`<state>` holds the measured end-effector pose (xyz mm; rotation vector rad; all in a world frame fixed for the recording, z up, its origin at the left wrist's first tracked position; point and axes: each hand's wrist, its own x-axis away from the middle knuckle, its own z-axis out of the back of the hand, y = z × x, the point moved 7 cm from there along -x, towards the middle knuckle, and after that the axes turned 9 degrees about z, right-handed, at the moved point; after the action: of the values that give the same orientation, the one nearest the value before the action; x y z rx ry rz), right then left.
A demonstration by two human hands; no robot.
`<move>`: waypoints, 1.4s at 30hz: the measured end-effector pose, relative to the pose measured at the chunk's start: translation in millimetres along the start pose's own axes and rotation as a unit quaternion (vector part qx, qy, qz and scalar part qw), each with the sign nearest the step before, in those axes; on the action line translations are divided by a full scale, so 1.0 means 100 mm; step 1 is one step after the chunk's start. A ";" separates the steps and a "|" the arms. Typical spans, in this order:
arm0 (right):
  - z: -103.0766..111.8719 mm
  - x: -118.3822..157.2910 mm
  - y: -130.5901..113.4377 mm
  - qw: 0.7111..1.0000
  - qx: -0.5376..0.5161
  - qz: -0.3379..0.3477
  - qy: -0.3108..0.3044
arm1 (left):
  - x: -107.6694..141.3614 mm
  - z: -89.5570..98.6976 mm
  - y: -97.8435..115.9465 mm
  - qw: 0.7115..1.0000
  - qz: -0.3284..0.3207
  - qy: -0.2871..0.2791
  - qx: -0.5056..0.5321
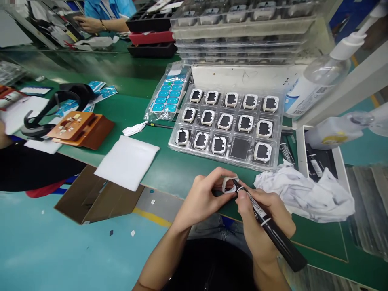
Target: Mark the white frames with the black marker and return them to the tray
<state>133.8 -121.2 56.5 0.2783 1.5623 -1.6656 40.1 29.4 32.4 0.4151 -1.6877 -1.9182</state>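
My left hand (206,194) pinches a small white frame (229,184) between thumb and fingertips, just above the near edge of the green table (169,169). My right hand (262,216) is closed around a black marker (269,228), its long axis running from the lower right up to the upper left, tip touching the frame's right side. Just beyond sits the clear tray (230,159) of like frames (one pocket bare). A crumpled white cloth (306,194) lies to the right.
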 end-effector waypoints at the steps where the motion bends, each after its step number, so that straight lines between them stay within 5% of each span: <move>1: 0.00 -0.01 -0.02 1.000 0.006 0.010 -0.002 | 0.00 0.00 0.00 1.000 -0.007 0.003 -0.011; 7: -0.05 -0.06 -0.14 0.996 0.056 0.067 -0.012 | 0.02 -0.01 0.00 0.999 -0.023 0.007 -0.039; 23: -0.04 -0.08 -0.15 0.996 0.054 0.076 -0.007 | 0.02 -0.01 -0.01 0.999 -0.018 0.011 -0.044; 42: 0.07 0.07 0.05 0.999 -0.032 -0.012 0.028 | 0.00 -0.03 0.01 0.998 0.016 -0.007 0.059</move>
<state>135.2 -130.1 49.8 0.2750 1.6644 -1.6355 42.0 26.7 33.0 0.4183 -1.8130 -1.8084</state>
